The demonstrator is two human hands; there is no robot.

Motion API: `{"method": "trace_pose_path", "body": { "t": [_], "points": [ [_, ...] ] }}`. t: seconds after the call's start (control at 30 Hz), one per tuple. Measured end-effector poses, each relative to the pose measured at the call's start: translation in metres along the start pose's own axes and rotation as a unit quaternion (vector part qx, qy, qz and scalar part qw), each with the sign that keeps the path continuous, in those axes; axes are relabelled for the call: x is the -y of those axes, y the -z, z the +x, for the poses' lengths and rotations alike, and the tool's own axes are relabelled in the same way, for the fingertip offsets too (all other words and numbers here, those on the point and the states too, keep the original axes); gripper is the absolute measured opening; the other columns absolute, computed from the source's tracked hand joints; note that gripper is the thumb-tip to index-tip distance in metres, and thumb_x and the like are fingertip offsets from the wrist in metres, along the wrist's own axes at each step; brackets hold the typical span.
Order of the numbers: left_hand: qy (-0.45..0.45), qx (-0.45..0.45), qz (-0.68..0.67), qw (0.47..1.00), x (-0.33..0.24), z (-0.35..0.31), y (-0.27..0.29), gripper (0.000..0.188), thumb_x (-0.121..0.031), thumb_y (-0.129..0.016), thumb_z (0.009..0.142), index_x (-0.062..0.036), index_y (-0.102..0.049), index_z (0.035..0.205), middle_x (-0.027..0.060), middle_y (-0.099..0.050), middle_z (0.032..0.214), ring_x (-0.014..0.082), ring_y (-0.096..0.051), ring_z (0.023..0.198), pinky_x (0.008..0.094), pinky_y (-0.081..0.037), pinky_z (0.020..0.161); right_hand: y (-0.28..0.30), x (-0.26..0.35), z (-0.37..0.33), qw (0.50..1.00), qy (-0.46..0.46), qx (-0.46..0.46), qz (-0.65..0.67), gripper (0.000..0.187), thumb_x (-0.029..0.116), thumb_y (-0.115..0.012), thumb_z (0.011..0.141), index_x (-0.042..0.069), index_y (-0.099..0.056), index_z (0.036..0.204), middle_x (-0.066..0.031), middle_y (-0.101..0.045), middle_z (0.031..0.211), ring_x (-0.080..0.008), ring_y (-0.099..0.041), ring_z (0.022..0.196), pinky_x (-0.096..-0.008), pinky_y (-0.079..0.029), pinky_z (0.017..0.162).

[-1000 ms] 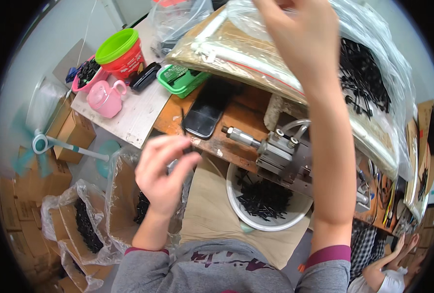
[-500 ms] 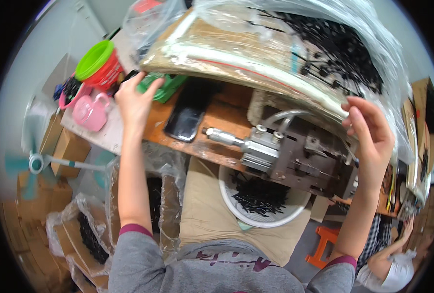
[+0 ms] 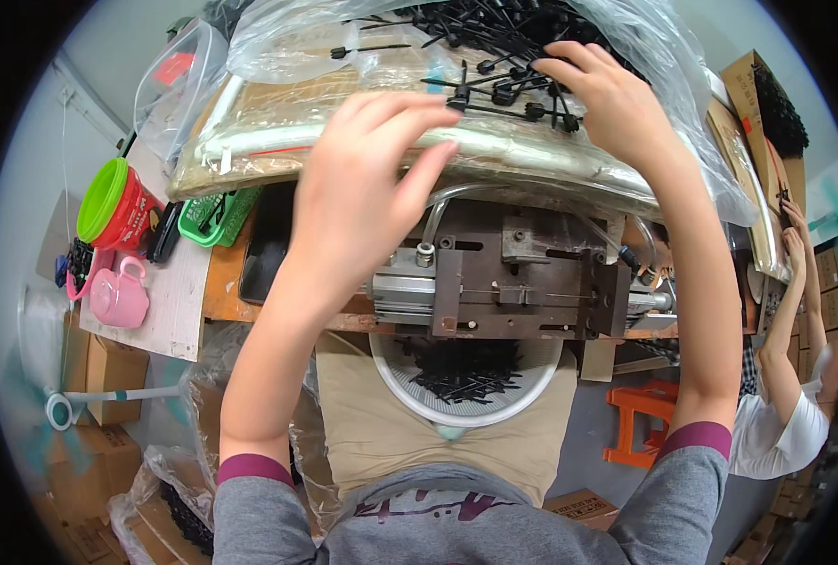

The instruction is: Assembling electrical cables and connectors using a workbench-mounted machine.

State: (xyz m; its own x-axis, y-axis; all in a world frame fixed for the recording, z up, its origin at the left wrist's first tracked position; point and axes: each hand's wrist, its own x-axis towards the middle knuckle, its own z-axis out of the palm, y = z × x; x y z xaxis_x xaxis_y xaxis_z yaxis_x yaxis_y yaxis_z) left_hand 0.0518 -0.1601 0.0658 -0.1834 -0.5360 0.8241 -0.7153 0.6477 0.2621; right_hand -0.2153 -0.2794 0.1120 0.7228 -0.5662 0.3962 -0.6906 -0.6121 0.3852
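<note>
My left hand [image 3: 367,179] hovers over the front edge of a plastic-wrapped board [image 3: 277,141], fingers and thumb apart. Its fingertips come close to some thin black pieces with thick heads [image 3: 504,89]; I see nothing held in it. Farther right, my right hand [image 3: 621,104] reaches over the same loose pieces, its fingers spread at the edge of the heap [image 3: 494,24]. Whether those fingertips touch a piece is unclear. Below both hands sits a dark metal fixture [image 3: 522,273] with a silver air cylinder [image 3: 405,297] at its left.
A white basket [image 3: 386,377] of black pieces rests on my lap. At left are a green basket [image 3: 193,226], a phone [image 3: 263,268], a pink cup [image 3: 119,297] and a red bucket [image 3: 122,217]. An orange stool [image 3: 635,424] and another person [image 3: 781,414] are at right.
My left hand has moved right from the board's left corner toward the loose black pieces. My right hand has moved up and left from the board's right side to the pieces. The view has shifted.
</note>
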Motion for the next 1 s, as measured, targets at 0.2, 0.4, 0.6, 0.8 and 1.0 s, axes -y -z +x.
{"method": "trace_pose_path", "body": {
  "t": [0.2, 0.4, 0.6, 0.8, 1.0],
  "points": [
    [0.106, 0.157, 0.07, 0.979, 0.022, 0.042, -0.043, 0.025, -0.022, -0.072, 0.089, -0.0052, -0.078, 0.107, 0.0166, -0.074, 0.107, 0.0355, -0.07, 0.102, 0.0446, -0.055, 0.09, -0.014, -0.004, 0.024, 0.994, -0.004, 0.096, 0.059, 0.076, -0.017, -0.06, 0.072, 0.014, -0.056, 0.141, -0.0094, -0.064, 0.135, -0.0306, -0.061, 0.124, -0.0402, -0.054, 0.099],
    [0.136, 0.133, -0.066, 0.98, 0.013, 0.042, -0.023, 0.02, -0.016, -0.075, 0.085, -0.0048, -0.079, 0.101, 0.0132, -0.072, 0.096, 0.0285, -0.072, 0.083, 0.0386, -0.056, 0.078, -0.004, -0.005, 0.035, 0.982, -0.032, 0.165, 0.09, 0.04, -0.003, -0.071, 0.076, 0.005, -0.068, 0.115, -0.0117, -0.073, 0.112, -0.0321, -0.069, 0.107, -0.0421, -0.056, 0.089],
    [0.191, 0.14, -0.178, 0.955, -0.009, 0.025, 0.006, 0.021, -0.003, -0.082, 0.085, 0.0017, -0.078, 0.105, 0.0023, -0.066, 0.1, 0.0056, -0.067, 0.083, 0.0187, -0.053, 0.069, -0.006, -0.021, 0.025, 0.979, -0.023, 0.105, 0.174, 0.019, 0.006, -0.077, 0.076, -0.003, -0.069, 0.091, -0.013, -0.069, 0.087, -0.0309, -0.068, 0.087, -0.0405, -0.054, 0.079],
    [0.171, 0.101, -0.261, 0.945, -0.055, -0.007, 0.027, 0.032, 0.007, -0.085, 0.071, 0.0025, -0.077, 0.102, 0.0126, -0.07, 0.117, 0.0147, -0.072, 0.089, 0.0257, -0.063, 0.074, 0.02, -0.025, 0.024, 0.968, -0.11, 0.097, 0.204, 0.02, 0.015, -0.08, 0.087, -0.002, -0.069, 0.09, -0.0096, -0.068, 0.076, -0.0168, -0.064, 0.067, -0.0314, -0.05, 0.062],
    [0.084, 0.167, -0.189, 0.964, -0.108, -0.081, 0.002, 0.033, -0.002, -0.085, 0.071, 0.0012, -0.076, 0.102, 0.0202, -0.07, 0.127, 0.027, -0.073, 0.095, 0.0339, -0.061, 0.079, 0.047, -0.007, 0.002, 0.804, -0.342, 0.002, 0.486, 0.012, 0.01, -0.079, 0.09, 0.0, -0.073, 0.095, -0.0063, -0.071, 0.077, -0.0138, -0.068, 0.067, -0.0283, -0.058, 0.066]
  ]
}}
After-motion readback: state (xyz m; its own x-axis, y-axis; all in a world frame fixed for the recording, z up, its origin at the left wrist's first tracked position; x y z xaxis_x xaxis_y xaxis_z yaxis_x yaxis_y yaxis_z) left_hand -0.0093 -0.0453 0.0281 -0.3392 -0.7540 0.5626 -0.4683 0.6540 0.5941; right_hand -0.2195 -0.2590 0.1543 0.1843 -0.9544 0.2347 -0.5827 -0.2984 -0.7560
